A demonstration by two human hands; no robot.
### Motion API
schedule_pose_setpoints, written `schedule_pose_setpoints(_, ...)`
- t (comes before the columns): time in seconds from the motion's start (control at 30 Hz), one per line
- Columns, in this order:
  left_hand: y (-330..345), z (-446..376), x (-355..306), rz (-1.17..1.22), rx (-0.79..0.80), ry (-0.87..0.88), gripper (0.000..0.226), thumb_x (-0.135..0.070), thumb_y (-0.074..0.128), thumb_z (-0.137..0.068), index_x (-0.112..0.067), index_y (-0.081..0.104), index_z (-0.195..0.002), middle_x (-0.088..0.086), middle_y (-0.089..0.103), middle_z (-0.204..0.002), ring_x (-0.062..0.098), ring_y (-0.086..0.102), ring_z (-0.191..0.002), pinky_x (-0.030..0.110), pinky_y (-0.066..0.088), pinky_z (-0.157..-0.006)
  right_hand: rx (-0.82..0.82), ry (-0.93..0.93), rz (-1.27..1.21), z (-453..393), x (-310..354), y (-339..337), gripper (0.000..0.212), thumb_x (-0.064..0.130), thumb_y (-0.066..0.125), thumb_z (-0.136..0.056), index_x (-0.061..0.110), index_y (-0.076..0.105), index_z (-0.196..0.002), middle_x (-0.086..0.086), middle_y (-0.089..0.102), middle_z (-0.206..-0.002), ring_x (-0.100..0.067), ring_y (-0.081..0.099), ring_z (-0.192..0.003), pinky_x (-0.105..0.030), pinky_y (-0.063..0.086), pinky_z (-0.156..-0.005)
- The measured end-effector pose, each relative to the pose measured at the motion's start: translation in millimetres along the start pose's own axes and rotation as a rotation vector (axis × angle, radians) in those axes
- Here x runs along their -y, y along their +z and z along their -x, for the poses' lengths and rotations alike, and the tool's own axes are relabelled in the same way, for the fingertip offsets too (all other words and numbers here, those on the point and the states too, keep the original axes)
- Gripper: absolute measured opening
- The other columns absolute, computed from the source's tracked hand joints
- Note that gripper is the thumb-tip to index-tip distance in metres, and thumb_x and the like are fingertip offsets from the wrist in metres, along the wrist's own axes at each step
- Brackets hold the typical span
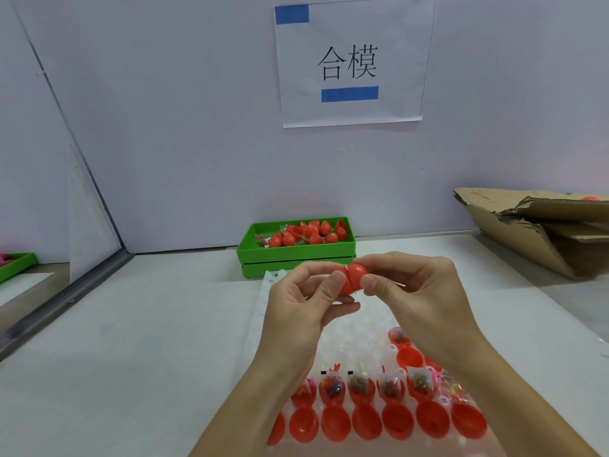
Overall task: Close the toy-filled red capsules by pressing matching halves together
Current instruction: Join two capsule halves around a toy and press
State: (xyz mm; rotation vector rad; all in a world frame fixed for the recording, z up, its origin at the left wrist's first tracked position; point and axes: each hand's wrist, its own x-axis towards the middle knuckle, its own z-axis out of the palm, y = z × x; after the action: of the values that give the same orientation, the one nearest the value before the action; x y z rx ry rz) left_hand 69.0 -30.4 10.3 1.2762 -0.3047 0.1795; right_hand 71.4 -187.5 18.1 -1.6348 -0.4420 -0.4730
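- Cardboard box (540, 225), flattened and torn, lies at the far right of the table; a green tray (296, 249) of red capsule pieces stands against the back wall, and another green tray (16, 265) shows at the left edge.
- White table (131, 341) carries a clear blister tray (346, 331), with filled halves (362, 387) and empty halves (365, 422) in rows near the person; both forearms cross over it.
- Paper sign (349, 64) hangs on the pale wall.
- Red capsule (351, 278) is held above the tray between both hands: left hand (303, 305) pinches its left half, right hand (415, 288) pinches its right half, thumbs in front.
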Motion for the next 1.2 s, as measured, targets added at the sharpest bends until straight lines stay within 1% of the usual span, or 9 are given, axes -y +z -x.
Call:
schedule_pose_setpoints(0.07, 2, 1, 0, -0.007, -0.006, 0.009, 0.027, -0.037, 0.074, -0.070, -0.016, 0.076, -0.086, 0.014, 0.074, -0.083, 0.021, 0.071, -0.074, 0.028, 0.059, -0.069, 0.002, -0.012, 0.017, -1, 0, -1, 0.022, 0.000, 0.076, -0.080, 0.016, 0.078, -0.095, 0.002, 0.078, -0.084, -0.011, 0.073, -0.079, -0.023, 0.059, -0.077)
schedule_pose_setpoints(0.27, 1, 1, 0, -0.022, -0.015, 0.017, 0.027, -0.041, 0.074, -0.068, -0.021, 0.078, -0.085, 0.012, 0.075, -0.081, 0.022, 0.072, -0.075, 0.027, 0.059, -0.069, 0.010, -0.058, 0.053, 0, 2, -1, 0.025, -0.003, 0.077, -0.080, 0.019, 0.078, -0.092, 0.003, 0.077, -0.084, -0.015, 0.073, -0.083, -0.026, 0.059, -0.079)
schedule_pose_setpoints(0.5, 0, 2, -1, -0.036, -0.018, 0.045, 0.022, -0.036, 0.074, -0.070, -0.023, 0.080, -0.087, 0.011, 0.076, -0.083, 0.025, 0.074, -0.076, 0.027, 0.060, -0.069, -0.046, -0.051, 0.120, 1, 3, 3, 0.023, -0.001, 0.080, -0.078, 0.018, 0.079, -0.089, 0.007, 0.077, -0.080, -0.008, 0.073, -0.078, -0.018, 0.057, -0.075)
schedule_pose_setpoints(0.63, 0, 2, 0, -0.068, -0.039, 0.070, 0.020, -0.035, 0.073, -0.071, -0.024, 0.080, -0.086, 0.011, 0.076, -0.082, 0.025, 0.073, -0.074, 0.028, 0.060, -0.067, -0.066, -0.025, 0.122, 1, 2, 4, 0.020, -0.001, 0.080, -0.078, 0.013, 0.080, -0.092, 0.005, 0.078, -0.082, -0.008, 0.073, -0.076, -0.018, 0.058, -0.075)
schedule_pose_setpoints(0.73, 1, 3, 2, -0.099, -0.057, 0.088, 0.018, -0.031, 0.070, -0.075, -0.020, 0.078, -0.086, 0.011, 0.075, -0.081, 0.025, 0.074, -0.072, 0.026, 0.060, -0.065, -0.054, -0.007, 0.073, 1, 2, 3, 0.019, -0.003, 0.079, -0.078, 0.009, 0.080, -0.093, 0.002, 0.078, -0.082, -0.008, 0.073, -0.074, -0.018, 0.057, -0.073)
schedule_pose_setpoints(0.8, 1, 3, 2, -0.120, -0.060, 0.097, 0.022, -0.031, 0.068, -0.076, -0.015, 0.076, -0.090, 0.010, 0.075, -0.081, 0.024, 0.074, -0.073, 0.027, 0.060, -0.066, -0.035, 0.005, 0.050, 2, 3, 3, 0.020, -0.004, 0.078, -0.078, 0.008, 0.080, -0.094, 0.003, 0.078, -0.082, -0.006, 0.072, -0.074, -0.016, 0.056, -0.072)
schedule_pose_setpoints(0.97, 1, 4, 2, -0.145, -0.051, 0.120, 0.018, -0.027, 0.066, -0.079, -0.016, 0.075, -0.090, 0.007, 0.076, -0.082, 0.021, 0.075, -0.075, 0.026, 0.061, -0.066, -0.043, 0.027, 0.016, 3, 5, 6, 0.024, -0.007, 0.076, -0.079, 0.014, 0.079, -0.090, 0.010, 0.077, -0.082, -0.004, 0.073, -0.073, -0.013, 0.056, -0.070)
schedule_pose_setpoints(1.13, 3, 4, 1, -0.167, -0.059, 0.131, 0.016, -0.026, 0.067, -0.079, -0.016, 0.074, -0.090, 0.005, 0.077, -0.082, 0.020, 0.075, -0.074, 0.023, 0.059, -0.064, -0.099, 0.026, 0.064, 4, 4, 9, 0.029, -0.002, 0.079, -0.079, 0.027, 0.077, -0.085, 0.010, 0.077, -0.079, -0.007, 0.074, -0.074, -0.017, 0.058, -0.072)
schedule_pose_setpoints(1.2, 3, 3, 1, -0.173, -0.063, 0.134, 0.015, -0.026, 0.067, -0.079, -0.017, 0.075, -0.089, 0.003, 0.077, -0.083, 0.019, 0.075, -0.075, 0.022, 0.059, -0.064, -0.106, 0.028, 0.090, 4, 3, 9, 0.027, 0.000, 0.080, -0.078, 0.025, 0.078, -0.086, 0.010, 0.077, -0.079, -0.007, 0.074, -0.075, -0.018, 0.059, -0.074)
